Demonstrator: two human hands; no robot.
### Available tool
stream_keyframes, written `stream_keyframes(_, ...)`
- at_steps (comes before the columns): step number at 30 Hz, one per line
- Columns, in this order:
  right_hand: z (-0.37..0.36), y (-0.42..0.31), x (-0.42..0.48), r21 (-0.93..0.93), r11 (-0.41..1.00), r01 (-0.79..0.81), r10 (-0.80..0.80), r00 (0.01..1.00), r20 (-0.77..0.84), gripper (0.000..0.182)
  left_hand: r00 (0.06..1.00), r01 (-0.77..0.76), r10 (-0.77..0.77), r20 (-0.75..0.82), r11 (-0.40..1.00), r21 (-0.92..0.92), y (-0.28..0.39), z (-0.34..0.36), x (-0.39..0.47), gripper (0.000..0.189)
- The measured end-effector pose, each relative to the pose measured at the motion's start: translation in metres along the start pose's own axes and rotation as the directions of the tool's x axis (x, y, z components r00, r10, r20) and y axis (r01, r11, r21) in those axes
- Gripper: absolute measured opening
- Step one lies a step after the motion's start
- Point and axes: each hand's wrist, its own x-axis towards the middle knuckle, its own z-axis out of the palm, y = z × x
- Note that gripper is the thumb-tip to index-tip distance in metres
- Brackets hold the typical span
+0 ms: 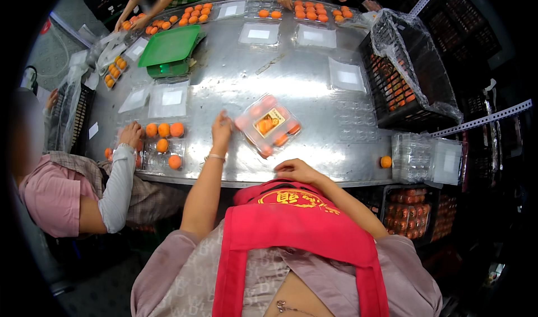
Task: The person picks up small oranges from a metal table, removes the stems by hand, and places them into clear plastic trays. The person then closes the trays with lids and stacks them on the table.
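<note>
A lidded clear plastic fruit pack (269,125) lies turned at an angle on the metal table, with orange fruit inside and a printed label on top. It looks slightly blurred. My left hand (221,132) is just left of the pack, apart from it, with bent fingers and nothing visible in them. Close to the table's front edge, my right hand (297,170) rests by my red apron (294,228), below the pack. Its fingers are loosely curled and I see nothing held there.
A co-worker's hand (131,134) touches fruit in a tray (164,146) at left. Beyond stands a green scale (170,50). A lined black crate (410,73) is at right. Stacked clear trays (412,157) and a single orange fruit (385,162) lie near the right corner.
</note>
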Motion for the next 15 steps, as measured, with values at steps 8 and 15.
stream_keyframes(8,-0.052,0.0,0.049,-0.451,0.885,-0.116,-0.243,0.712,-0.659,0.016,0.971,-0.018,0.034,-0.235,0.997,0.07,-0.011,0.011,-0.06,0.044)
stream_keyframes(15,-0.032,0.071,0.113,-0.068,0.977,-0.201,0.123,0.797,-0.592,0.022,0.863,0.499,-0.437,0.253,0.661,-0.56,-0.011,0.058,-0.077,0.042)
